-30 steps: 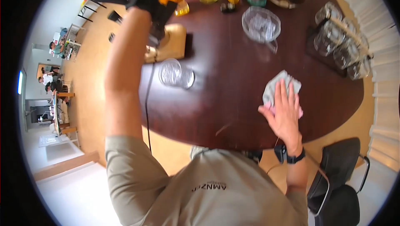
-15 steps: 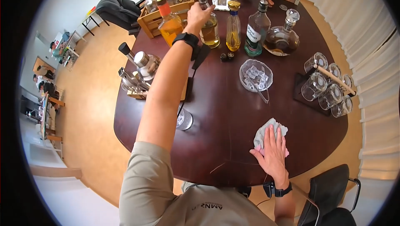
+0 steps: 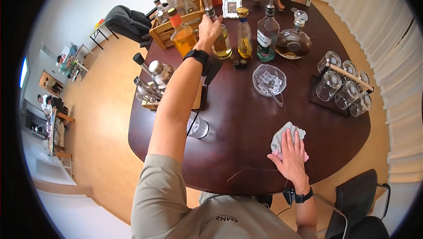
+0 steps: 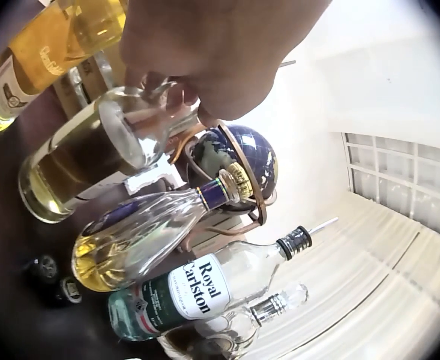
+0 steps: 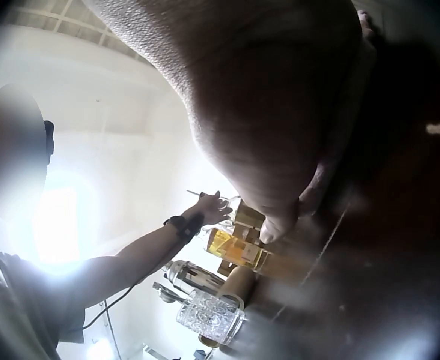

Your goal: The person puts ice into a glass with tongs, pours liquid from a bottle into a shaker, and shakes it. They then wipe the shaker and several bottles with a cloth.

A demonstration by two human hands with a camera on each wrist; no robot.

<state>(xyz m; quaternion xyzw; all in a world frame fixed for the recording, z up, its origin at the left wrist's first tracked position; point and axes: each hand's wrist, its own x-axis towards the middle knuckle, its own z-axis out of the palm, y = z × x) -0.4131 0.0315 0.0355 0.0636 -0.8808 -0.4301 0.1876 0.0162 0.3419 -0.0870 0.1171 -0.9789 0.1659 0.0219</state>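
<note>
The left hand (image 3: 209,31) grips the neck of a clear bottle of pale yellow liquid (image 3: 222,48), which stands among other bottles at the back of the table; the left wrist view shows its fingers curled round that neck (image 4: 164,112). An orange-labelled bottle (image 3: 183,37) stands to its left, a gold-capped bottle (image 3: 244,36) to its right. Near the front right, the right hand (image 3: 291,159) lies flat with straight fingers on a crumpled grey and pink cloth (image 3: 277,141).
A glass bowl of ice with tongs (image 3: 269,80) is mid-table, two dark stoppers (image 3: 240,64) behind it. A rack of glass mugs (image 3: 344,85) stands right. At left are a glass (image 3: 198,126) and a bar tool set (image 3: 159,74). A dark cable hangs by the left forearm.
The head view has tilted up to show the whole table. The left hand, at the frame's top edge before, is now seen at the pale yellow bottle's neck. The right hand stays on the cloth.
</note>
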